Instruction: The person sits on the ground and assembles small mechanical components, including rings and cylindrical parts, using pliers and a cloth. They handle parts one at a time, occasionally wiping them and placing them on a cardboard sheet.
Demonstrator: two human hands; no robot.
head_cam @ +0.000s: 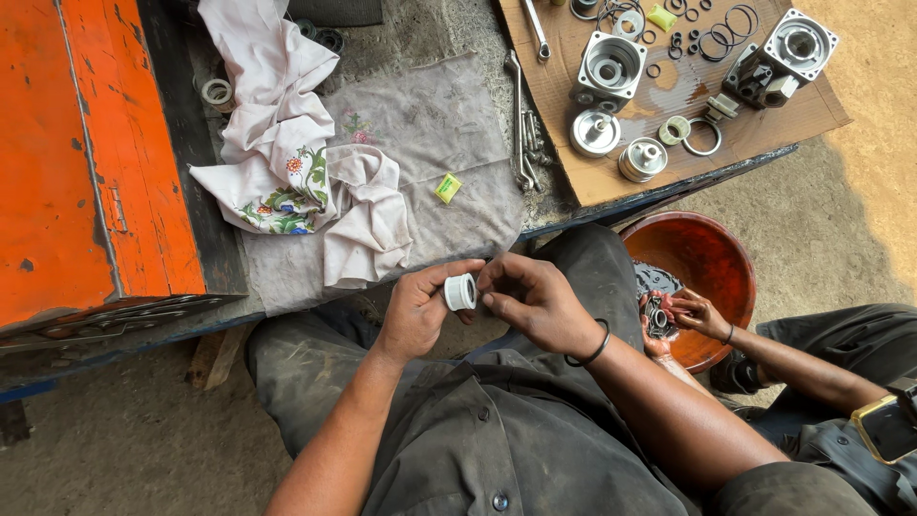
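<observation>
Near the centre of the frame, the person's left hand (413, 311) is pinching a small white cylindrical part (460, 292) between thumb and fingers, while the right hand (535, 301) is touching the part's other side with curled fingertips. Both hands are hovering over the lap. Above them, a floral cloth (287, 162) is lying on a grey cloth (449, 134). In the upper right, metal housings (611, 65) and rubber rings (726, 29) are resting on cardboard (669, 182). At lower right, another person's hands (683, 315) are gripping a dark part over an orange basin (707, 258).

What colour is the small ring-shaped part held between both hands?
White, seen in the head view: the ring-shaped part.
</observation>
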